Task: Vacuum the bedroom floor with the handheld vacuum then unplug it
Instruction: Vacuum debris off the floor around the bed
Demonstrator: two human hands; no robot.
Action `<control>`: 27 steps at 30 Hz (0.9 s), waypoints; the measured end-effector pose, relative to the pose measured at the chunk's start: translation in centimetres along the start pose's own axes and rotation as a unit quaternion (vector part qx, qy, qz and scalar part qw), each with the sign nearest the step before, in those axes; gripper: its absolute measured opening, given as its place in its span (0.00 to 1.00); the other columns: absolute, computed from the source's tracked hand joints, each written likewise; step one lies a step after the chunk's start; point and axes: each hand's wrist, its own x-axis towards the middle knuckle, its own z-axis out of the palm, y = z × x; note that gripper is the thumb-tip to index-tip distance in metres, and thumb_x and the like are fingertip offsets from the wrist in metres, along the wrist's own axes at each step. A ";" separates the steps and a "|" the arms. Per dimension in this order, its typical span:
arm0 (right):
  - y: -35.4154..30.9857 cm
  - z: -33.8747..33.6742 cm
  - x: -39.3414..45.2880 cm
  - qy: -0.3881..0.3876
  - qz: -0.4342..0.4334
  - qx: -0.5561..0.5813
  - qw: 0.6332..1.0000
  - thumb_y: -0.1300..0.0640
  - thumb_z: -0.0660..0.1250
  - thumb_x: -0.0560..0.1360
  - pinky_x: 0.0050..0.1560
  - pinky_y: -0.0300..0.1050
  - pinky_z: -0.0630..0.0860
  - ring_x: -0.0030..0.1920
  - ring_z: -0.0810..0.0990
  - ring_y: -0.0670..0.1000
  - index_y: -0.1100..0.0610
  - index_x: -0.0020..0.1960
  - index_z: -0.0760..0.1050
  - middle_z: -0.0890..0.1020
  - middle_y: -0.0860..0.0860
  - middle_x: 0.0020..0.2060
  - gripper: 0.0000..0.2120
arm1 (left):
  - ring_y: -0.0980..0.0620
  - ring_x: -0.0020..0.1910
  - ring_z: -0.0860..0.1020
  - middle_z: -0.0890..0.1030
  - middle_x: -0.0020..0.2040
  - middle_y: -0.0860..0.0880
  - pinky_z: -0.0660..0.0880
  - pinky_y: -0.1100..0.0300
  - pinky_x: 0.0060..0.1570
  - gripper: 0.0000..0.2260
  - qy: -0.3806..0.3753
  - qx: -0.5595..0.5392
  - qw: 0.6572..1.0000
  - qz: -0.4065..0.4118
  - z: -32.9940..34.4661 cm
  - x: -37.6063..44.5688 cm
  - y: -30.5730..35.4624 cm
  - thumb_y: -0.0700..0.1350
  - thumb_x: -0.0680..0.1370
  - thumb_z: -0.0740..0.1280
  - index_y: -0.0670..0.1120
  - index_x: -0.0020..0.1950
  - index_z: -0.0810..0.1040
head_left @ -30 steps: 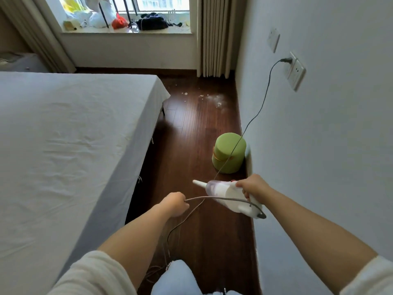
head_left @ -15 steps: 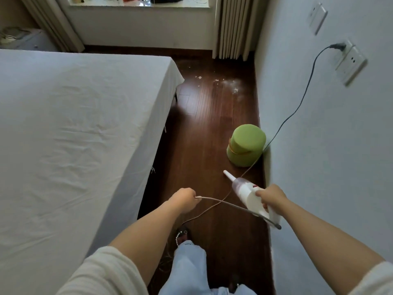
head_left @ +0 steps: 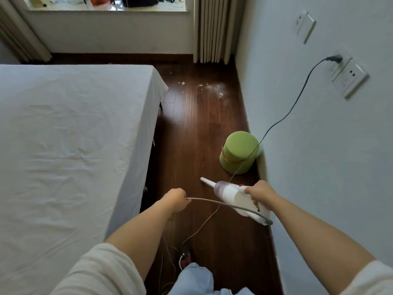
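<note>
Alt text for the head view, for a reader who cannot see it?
Seen from above, the right hand grips a white handheld vacuum aimed along a dark wood floor between a bed and a wall, while the left hand holds its cord, plugged into a wall socket. A green stool and white crumbs lie ahead.

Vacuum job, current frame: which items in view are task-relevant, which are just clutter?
Task-relevant:
- handheld vacuum, held by right hand
- power cord, pinched by left hand
- plug in the wall socket
- crumbs on the floor

Lying about:
- green stool, cord draped over it
- bed
- curtain
- windowsill clutter
</note>
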 end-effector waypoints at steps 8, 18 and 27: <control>-3.1 0.1 0.8 -0.019 -0.022 -0.030 0.999 0.59 0.66 0.74 0.25 0.39 0.68 0.22 0.69 0.51 0.64 0.36 0.72 0.71 0.55 0.22 0.10 | 0.47 0.53 0.79 0.80 0.54 0.44 0.75 0.59 0.50 0.15 -0.007 -0.034 0.999 0.018 -1.9 1.9 -0.9 0.51 0.81 0.59 0.42 0.59 0.77; -8.8 4.9 3.0 -0.055 -0.046 -0.064 0.995 0.60 0.63 0.75 0.29 0.43 0.70 0.26 0.71 0.52 0.64 0.49 0.71 0.73 0.56 0.28 0.07 | 0.47 0.53 0.78 0.79 0.55 0.44 0.73 0.60 0.46 0.16 0.018 -0.053 0.998 -0.030 -5.6 4.0 -5.1 0.51 0.81 0.58 0.41 0.59 0.76; -14.9 5.5 9.3 -0.024 -0.033 -0.093 0.995 0.56 0.61 0.78 0.41 0.42 0.69 0.43 0.76 0.56 0.67 0.62 0.72 0.80 0.59 0.46 0.18 | 0.46 0.51 0.78 0.79 0.53 0.42 0.70 0.61 0.43 0.14 0.044 -0.062 0.995 -0.060 -10.5 9.0 -5.5 0.48 0.81 0.58 0.39 0.56 0.77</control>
